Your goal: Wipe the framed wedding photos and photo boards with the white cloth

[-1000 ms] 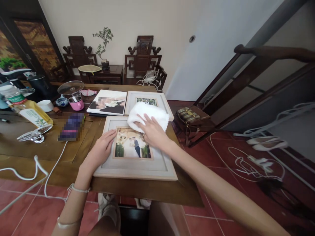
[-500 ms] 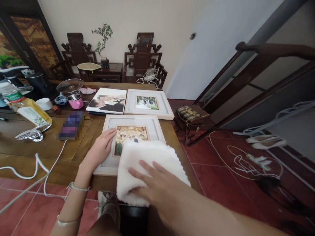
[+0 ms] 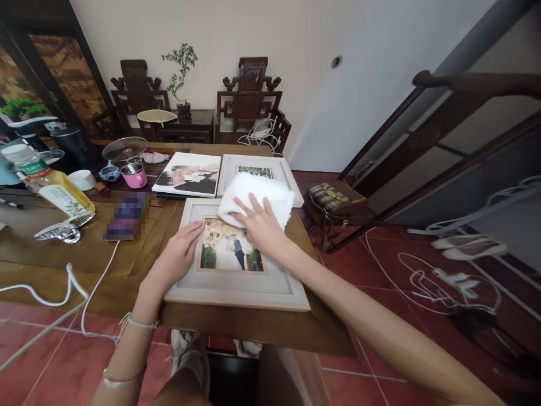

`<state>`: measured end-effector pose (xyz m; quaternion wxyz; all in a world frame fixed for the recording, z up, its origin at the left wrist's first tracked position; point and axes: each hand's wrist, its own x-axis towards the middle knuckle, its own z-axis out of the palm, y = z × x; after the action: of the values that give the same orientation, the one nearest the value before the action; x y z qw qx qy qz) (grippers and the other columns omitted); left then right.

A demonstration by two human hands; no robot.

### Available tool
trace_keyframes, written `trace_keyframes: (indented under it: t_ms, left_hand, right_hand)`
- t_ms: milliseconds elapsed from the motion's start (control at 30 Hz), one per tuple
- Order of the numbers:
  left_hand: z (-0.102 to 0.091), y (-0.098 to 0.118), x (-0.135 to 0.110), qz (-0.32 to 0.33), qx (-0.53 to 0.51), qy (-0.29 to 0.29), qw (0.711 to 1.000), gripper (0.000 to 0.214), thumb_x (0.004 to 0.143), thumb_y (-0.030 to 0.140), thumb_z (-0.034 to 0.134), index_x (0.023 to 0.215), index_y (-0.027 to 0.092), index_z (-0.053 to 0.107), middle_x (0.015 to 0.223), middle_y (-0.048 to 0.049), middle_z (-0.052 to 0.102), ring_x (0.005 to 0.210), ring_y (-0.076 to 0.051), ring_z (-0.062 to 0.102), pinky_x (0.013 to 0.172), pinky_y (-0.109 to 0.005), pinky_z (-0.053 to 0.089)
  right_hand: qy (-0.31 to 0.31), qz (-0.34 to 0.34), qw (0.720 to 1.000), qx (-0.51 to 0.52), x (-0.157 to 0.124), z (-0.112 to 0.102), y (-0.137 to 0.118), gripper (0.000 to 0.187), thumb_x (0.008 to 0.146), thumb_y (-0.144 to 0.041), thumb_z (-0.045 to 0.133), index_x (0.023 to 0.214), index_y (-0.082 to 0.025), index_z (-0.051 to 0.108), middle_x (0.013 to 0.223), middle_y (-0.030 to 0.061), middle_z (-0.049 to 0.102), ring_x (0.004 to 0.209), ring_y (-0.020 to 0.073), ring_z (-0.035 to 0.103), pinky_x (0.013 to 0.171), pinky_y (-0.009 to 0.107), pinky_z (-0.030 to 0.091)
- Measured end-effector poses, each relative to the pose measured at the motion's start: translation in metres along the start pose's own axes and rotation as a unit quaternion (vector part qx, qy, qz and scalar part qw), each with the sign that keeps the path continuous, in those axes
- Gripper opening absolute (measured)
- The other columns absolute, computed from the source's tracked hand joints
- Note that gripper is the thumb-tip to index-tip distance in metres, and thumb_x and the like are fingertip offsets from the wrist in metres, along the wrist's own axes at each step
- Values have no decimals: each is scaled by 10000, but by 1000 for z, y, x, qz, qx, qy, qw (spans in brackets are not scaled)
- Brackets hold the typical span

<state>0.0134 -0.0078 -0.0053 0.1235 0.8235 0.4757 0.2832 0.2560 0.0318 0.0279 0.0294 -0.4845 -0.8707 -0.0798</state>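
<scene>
A pale wooden picture frame (image 3: 236, 287) with a wedding photo lies on the near end of the wooden table (image 3: 84, 254). My left hand (image 3: 175, 259) rests flat on the frame's left border, fingers stretched out. My right hand (image 3: 260, 225) presses a folded white towel (image 3: 253, 194) against the frame's far right corner, fingers spread on the cloth. The towel overlaps a second frame (image 3: 287, 180) lying behind the first one.
An unframed photo print (image 3: 188, 175) lies beside the second frame. Further left are a pink cup (image 3: 134, 176), a phone (image 3: 125, 217) with a white cable, a bottle and bowls. A plaid bag (image 3: 332, 197) sits right of the table. Cables and shoes lie on the red floor.
My right hand swept the towel from the frame's far edge down to its near edge, then back up to the far right corner. My left hand stayed in place.
</scene>
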Motion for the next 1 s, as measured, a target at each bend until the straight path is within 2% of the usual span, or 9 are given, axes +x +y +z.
trace_keyframes:
  t_ms: [100,233,400,500,567,667,767,867,1000]
  left_hand:
    - [1,-1,0,1,-1,4,1000,434,1008,237,359,1348,83,581,1436,-167,557,1363,-251,498,1178,-467,374]
    - [2,-3,0,3,-2,9,1000,429,1003,231,358,1345,105,584,1435,-163,559,1358,-252,504,1170,-480,383]
    - [3,-3,-1,0,3,12,1000,433,999,223,348,1350,115,577,1437,-158,558,1356,-253,505,1158,-493,396]
    - [3,-3,-1,0,3,15,1000,431,1002,232,350,1347,118,580,1439,-160,555,1355,-259,505,1161,-500,390]
    - [3,-3,-1,-1,4,14,1000,432,1002,237,353,1355,124,575,1444,-158,551,1357,-261,502,1162,-502,386]
    - [4,-4,-1,-5,7,6,1000,440,999,230,347,1367,129,566,1458,-154,536,1360,-261,499,1160,-500,386]
    - [4,-4,-1,-13,8,5,1000,444,999,238,343,1365,128,568,1464,-155,531,1363,-267,494,1155,-508,387]
    - [5,-2,-1,-19,7,4,1000,449,1010,259,336,1374,124,562,1469,-154,525,1377,-263,477,1164,-497,375]
    - [5,-1,-2,-25,1,0,1000,451,1019,271,329,1391,141,548,1480,-136,517,1387,-246,464,1171,-475,368]
  right_hand:
    - [-49,-36,998,17,-10,-10,-14,632,837,31,451,1425,-184,539,1613,104,296,1473,468,174,1132,717,210]
    - [-132,-67,987,68,-46,-36,-44,642,820,44,473,1402,-209,569,1598,104,323,1467,454,208,1146,700,214]
    - [-262,-126,947,137,-87,-69,-71,715,748,-50,674,1415,-276,552,1609,99,293,1453,488,214,1115,727,265]
    - [-289,-141,934,157,-98,-75,-81,690,765,-96,679,1416,-286,550,1621,75,253,1459,494,182,1112,743,250]
    - [-275,-129,940,158,-97,-72,-83,671,779,-78,642,1410,-289,555,1619,65,261,1463,478,187,1118,728,258]
    - [-201,-98,963,147,-82,-53,-74,669,801,-12,546,1409,-293,554,1610,51,307,1473,422,224,1143,667,276]
    - [-102,-57,988,103,-51,-28,-50,661,817,32,463,1410,-243,556,1611,62,309,1489,384,202,1183,626,212]
    - [-32,-15,998,44,-17,-10,-25,627,839,10,477,1430,-192,531,1626,97,259,1491,414,167,1179,654,169]
    - [-29,-4,999,13,13,-4,-13,608,879,-34,484,1473,-162,470,1645,111,187,1492,458,80,1153,701,167]
